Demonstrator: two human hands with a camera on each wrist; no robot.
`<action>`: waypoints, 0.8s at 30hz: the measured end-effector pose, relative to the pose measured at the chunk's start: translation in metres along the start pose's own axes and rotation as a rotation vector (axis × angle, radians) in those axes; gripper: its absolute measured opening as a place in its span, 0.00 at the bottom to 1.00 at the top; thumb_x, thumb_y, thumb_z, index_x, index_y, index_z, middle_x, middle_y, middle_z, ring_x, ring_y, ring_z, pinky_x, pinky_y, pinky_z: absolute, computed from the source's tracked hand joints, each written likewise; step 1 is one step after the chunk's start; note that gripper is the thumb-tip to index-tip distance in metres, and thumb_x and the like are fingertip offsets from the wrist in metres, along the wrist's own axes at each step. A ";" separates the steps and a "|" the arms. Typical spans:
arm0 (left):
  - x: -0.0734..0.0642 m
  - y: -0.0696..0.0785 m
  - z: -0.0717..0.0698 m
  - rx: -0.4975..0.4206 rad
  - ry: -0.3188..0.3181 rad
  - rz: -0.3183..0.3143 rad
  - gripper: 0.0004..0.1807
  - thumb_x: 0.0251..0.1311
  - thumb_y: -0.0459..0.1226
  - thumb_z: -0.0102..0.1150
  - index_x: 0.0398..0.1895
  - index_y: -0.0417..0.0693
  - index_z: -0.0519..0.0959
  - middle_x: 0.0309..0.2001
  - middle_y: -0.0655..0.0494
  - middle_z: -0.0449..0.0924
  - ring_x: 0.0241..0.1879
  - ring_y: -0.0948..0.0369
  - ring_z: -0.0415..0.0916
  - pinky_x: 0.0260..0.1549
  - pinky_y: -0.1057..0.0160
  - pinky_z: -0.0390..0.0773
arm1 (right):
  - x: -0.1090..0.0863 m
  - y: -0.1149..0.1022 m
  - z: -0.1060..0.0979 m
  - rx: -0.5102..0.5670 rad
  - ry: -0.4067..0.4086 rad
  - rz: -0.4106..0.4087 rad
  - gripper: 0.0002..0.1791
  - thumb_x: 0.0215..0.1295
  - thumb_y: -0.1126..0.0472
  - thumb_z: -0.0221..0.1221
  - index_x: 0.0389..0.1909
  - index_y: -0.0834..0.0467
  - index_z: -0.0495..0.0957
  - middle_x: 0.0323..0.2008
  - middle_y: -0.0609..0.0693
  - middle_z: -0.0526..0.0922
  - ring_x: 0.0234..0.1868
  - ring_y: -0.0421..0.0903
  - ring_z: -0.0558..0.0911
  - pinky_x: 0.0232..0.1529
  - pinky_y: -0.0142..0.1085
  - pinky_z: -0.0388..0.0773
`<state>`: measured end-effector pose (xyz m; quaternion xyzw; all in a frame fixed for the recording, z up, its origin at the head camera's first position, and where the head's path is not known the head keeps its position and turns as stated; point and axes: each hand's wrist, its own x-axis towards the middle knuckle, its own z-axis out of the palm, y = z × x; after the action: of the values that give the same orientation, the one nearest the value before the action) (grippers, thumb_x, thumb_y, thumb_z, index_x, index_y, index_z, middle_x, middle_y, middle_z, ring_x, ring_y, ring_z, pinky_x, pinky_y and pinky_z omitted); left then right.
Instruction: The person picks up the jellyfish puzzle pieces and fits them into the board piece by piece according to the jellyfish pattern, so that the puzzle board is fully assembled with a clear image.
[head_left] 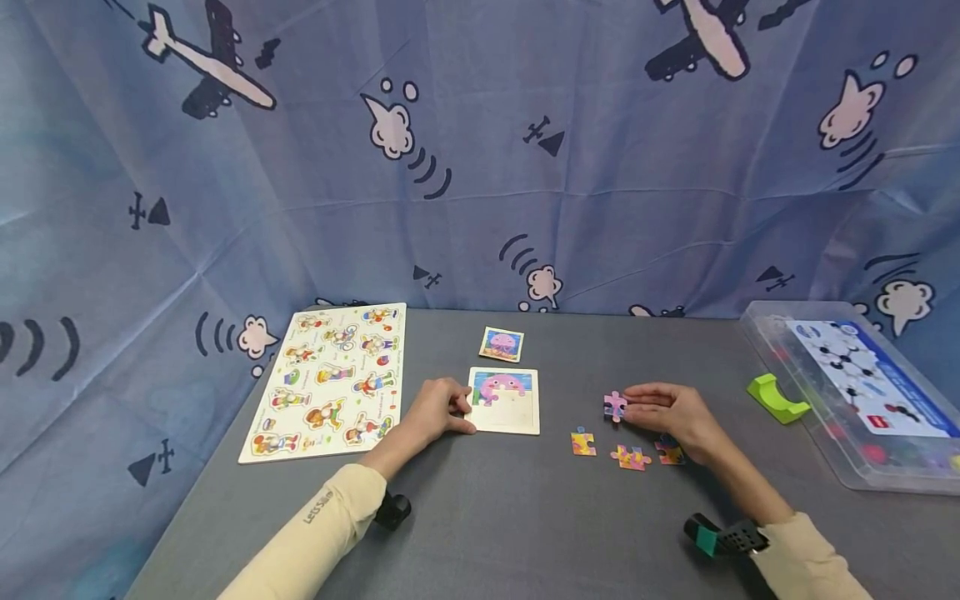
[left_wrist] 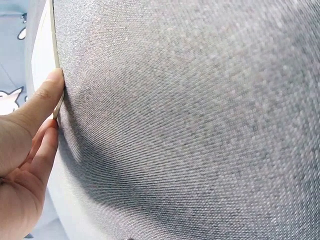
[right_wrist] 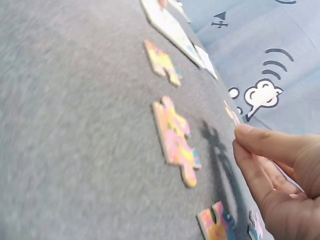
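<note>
My left hand [head_left: 438, 408] pinches the left edge of a small square puzzle tray [head_left: 517, 419], thumb and fingers at its rim. Part of a pink octopus picture fills the tray's upper portion; its lower part shows bare pale board. To the right, my right hand [head_left: 671, 414] pinches a pink-purple jigsaw piece [head_left: 615, 406] between thumb and fingertips, a little above the table. Below it lie a yellow-orange piece [head_left: 582, 442], a pink-yellow piece [head_left: 631, 457] and an orange-and-blue piece [head_left: 670, 451]. Another piece [right_wrist: 255, 227] shows beside the hand in the right wrist view.
Behind the tray lies a small octopus picture card [head_left: 502, 344]. A large board of cartoon figures [head_left: 326, 383] lies at the left. On the right are a lime-green curved block [head_left: 776, 400] and a clear plastic case [head_left: 847, 467]. A patterned blue curtain [head_left: 480, 208] hangs behind the grey table.
</note>
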<state>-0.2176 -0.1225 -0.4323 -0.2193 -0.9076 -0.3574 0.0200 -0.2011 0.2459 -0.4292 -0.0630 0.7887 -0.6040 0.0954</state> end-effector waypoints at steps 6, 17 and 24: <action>0.000 0.002 -0.001 0.003 -0.010 -0.014 0.11 0.36 0.30 0.79 0.21 0.37 0.82 0.43 0.40 0.83 0.41 0.49 0.80 0.33 0.65 0.76 | 0.002 -0.001 0.002 0.036 0.002 -0.001 0.29 0.59 0.69 0.65 0.57 0.79 0.67 0.46 0.57 0.83 0.40 0.35 0.83 0.41 0.31 0.80; -0.001 0.001 0.000 0.010 -0.004 -0.007 0.12 0.36 0.31 0.79 0.20 0.37 0.82 0.44 0.40 0.83 0.43 0.49 0.80 0.34 0.64 0.76 | 0.009 -0.007 0.013 0.115 -0.032 0.006 0.29 0.57 0.70 0.65 0.57 0.80 0.67 0.44 0.50 0.84 0.41 0.37 0.84 0.42 0.33 0.80; 0.000 -0.001 0.000 0.002 0.002 0.012 0.12 0.35 0.31 0.79 0.20 0.37 0.82 0.43 0.39 0.83 0.41 0.49 0.81 0.33 0.67 0.74 | 0.012 -0.013 0.024 0.138 -0.058 -0.014 0.28 0.57 0.73 0.65 0.56 0.80 0.67 0.46 0.56 0.84 0.41 0.38 0.84 0.43 0.34 0.80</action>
<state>-0.2175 -0.1232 -0.4326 -0.2246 -0.9065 -0.3566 0.0233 -0.2078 0.2170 -0.4241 -0.0791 0.7417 -0.6555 0.1182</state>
